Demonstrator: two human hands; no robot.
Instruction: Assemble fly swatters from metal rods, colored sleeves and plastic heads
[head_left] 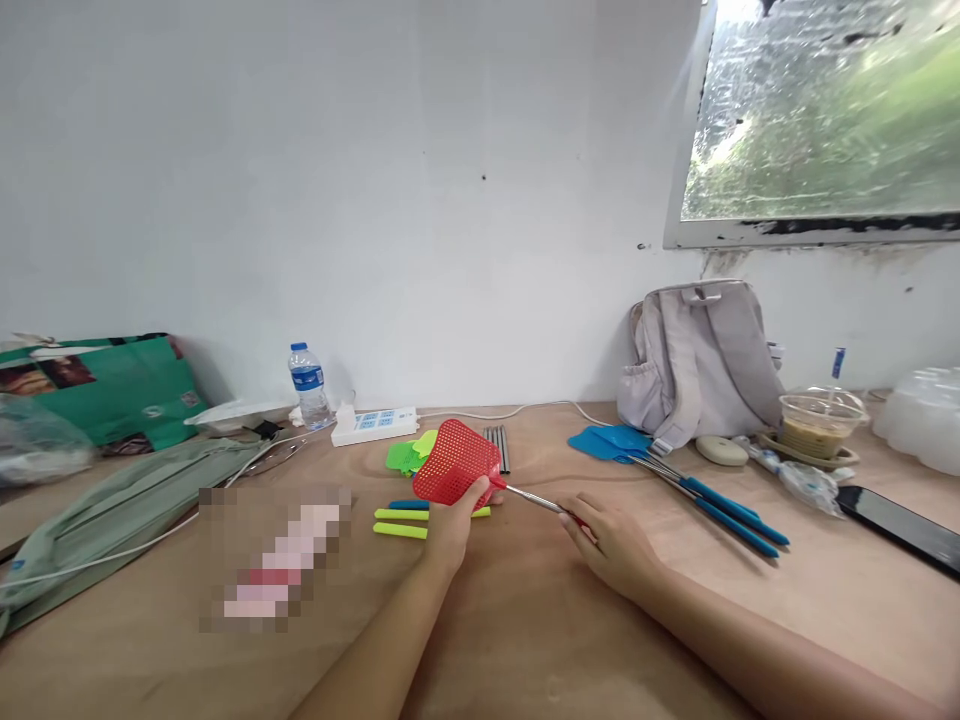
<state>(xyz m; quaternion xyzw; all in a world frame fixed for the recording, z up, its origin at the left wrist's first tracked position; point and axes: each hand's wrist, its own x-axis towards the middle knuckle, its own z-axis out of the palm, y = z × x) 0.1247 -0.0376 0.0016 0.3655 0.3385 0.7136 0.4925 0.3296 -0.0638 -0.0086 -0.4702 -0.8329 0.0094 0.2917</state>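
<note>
A red fly swatter (456,462) with a perforated head and a thin metal rod is held between both hands over the table. My left hand (451,525) is closed on the lower edge of its head. My right hand (609,540) is closed around its red handle, most of which the fingers hide. Yellow-green handles (400,530) and a blue handle (409,505) lie just beyond my left hand. Behind the red head are green swatter heads (405,457) and several metal rods (504,448). To the right lie blue fly swatters (611,441) with blue handles.
A grey backpack (701,360) leans on the wall, with a drink cup (817,425) and a black phone (904,525) to its right. A power strip (375,425), water bottle (309,388) and green bag (127,390) stand at back left. A pale green cloth bag (127,500) lies left.
</note>
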